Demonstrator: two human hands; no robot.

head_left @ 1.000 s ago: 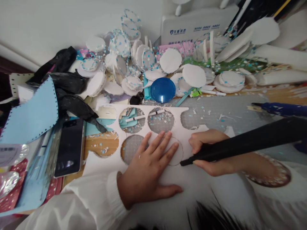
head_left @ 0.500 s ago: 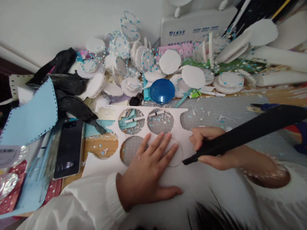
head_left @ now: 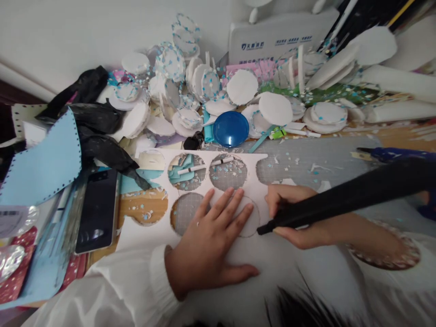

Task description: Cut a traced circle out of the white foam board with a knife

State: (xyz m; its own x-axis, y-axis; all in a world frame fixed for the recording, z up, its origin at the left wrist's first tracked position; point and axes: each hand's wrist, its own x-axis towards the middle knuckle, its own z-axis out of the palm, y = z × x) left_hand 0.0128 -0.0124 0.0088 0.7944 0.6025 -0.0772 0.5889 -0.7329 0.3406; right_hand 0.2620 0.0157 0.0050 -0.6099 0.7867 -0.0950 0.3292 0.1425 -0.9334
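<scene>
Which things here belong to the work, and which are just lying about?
Apparently in use:
white sheet with round holes, under the left hand
black tool, in the right hand

Probably lying about:
phone
round blue object
black plastic

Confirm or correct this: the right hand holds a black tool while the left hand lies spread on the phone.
Wrong on one count: the head view shows the left hand spread on the white sheet, not on the phone. The right hand does hold a black tool.
</scene>
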